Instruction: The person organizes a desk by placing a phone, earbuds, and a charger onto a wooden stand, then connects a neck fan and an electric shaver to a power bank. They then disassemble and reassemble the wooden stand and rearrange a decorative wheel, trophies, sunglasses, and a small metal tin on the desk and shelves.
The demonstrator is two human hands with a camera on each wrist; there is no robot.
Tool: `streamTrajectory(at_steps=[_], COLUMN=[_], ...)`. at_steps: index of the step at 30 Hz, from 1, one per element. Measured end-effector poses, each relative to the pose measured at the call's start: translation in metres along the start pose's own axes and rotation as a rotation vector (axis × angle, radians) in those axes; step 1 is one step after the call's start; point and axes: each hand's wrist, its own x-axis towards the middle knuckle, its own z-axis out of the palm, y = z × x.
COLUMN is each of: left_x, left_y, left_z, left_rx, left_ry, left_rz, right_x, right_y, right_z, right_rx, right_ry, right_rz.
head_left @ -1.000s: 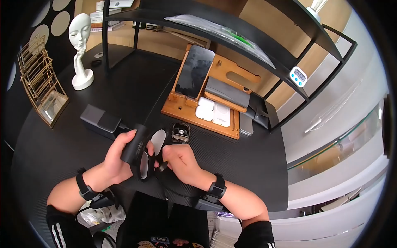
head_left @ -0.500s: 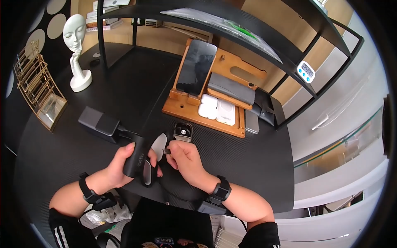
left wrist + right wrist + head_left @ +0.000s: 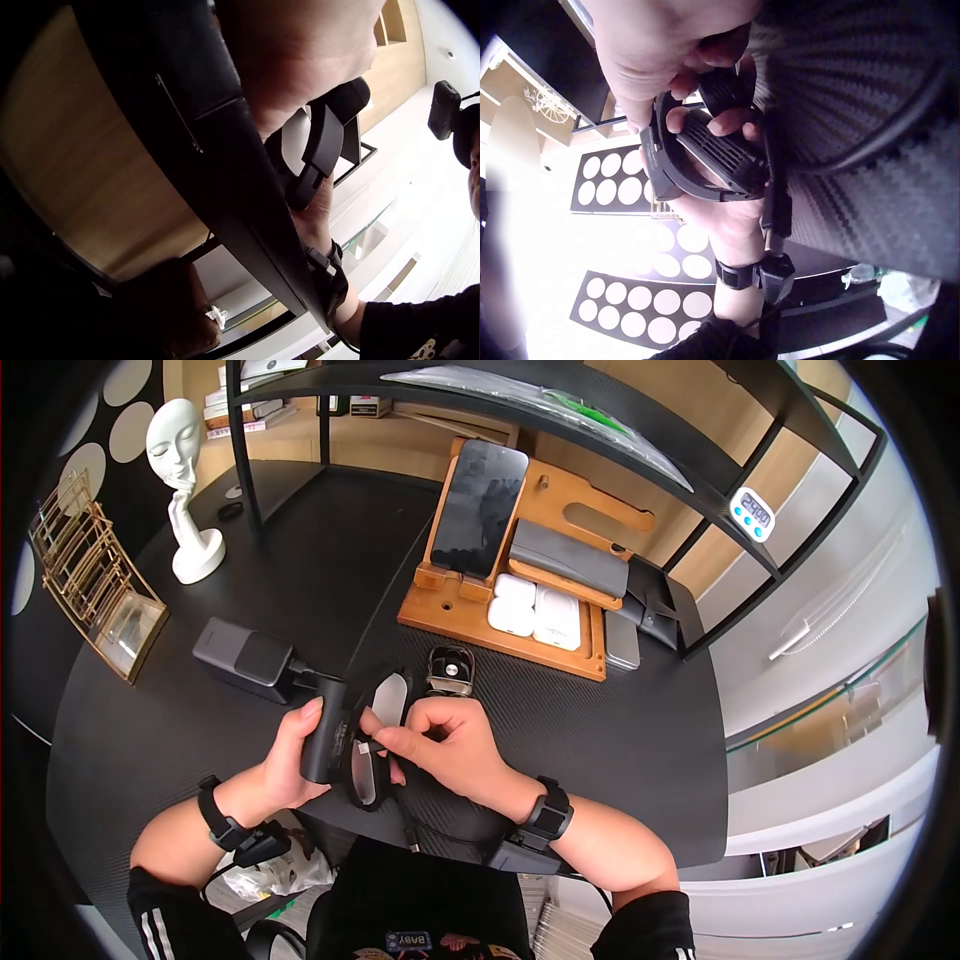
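Note:
My left hand (image 3: 285,765) grips a black device (image 3: 326,735) with a rounded cylindrical part and silvery oval faces (image 3: 365,772). In the right wrist view, its curved black frame and a ridged part (image 3: 724,154) show between the fingers. Between thumb and fingertips, my right hand (image 3: 455,745) pinches a black cable's plug with a flat metal tip (image 3: 365,748), close against the device's oval. The cable's other metal-tipped connector (image 3: 774,225) hangs below the hands. How far the plug sits into the device I cannot tell. The left wrist view shows mainly the dark desk underside.
A dark grey block-shaped device (image 3: 240,657) lies left of the hands. Just beyond them is a watch (image 3: 451,670). Behind stands a wooden organiser (image 3: 425,605) with a phone (image 3: 480,510), glasses case (image 3: 568,557) and white cases. A white face statue (image 3: 197,555) is at left.
The right hand has moved the plug against the oval part of the device, after lifting it up beside it. The left hand keeps its grip; the view has shifted slightly.

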Motion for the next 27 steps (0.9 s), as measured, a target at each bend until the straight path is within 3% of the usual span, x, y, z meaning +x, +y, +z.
streamTrajectory(at_steps=[5,11,15,20,27], left_x=[0.0023,-0.0008,-0.0017,-0.0004,-0.0017], left_y=[0.0023,-0.0039,0.0,-0.0002,0.0039], left_z=[0.0001,-0.0011,0.0033,-0.0017,0.0015], left_rx=[0.051,-0.033,-0.018,0.05,0.06], left_ry=[-0.059,-0.002,0.045,-0.026,0.004], left_rz=[0.044,0.013,-0.005,-0.038,-0.069], right_x=[0.0013,0.0013,0.0019,0.0029,0.0027], right_y=[-0.0005,-0.0002,-0.0025,-0.003,-0.0004], right_z=[-0.0029,-0.0005,-0.0003,0.0014,0.0001], right_rx=[-0.068,0.131,0.019,0.051,0.035], right_ry=[-0.039,-0.001,-0.022,0.011,0.001], right_rz=[0.002,0.048,0.016,0.019,0.026])
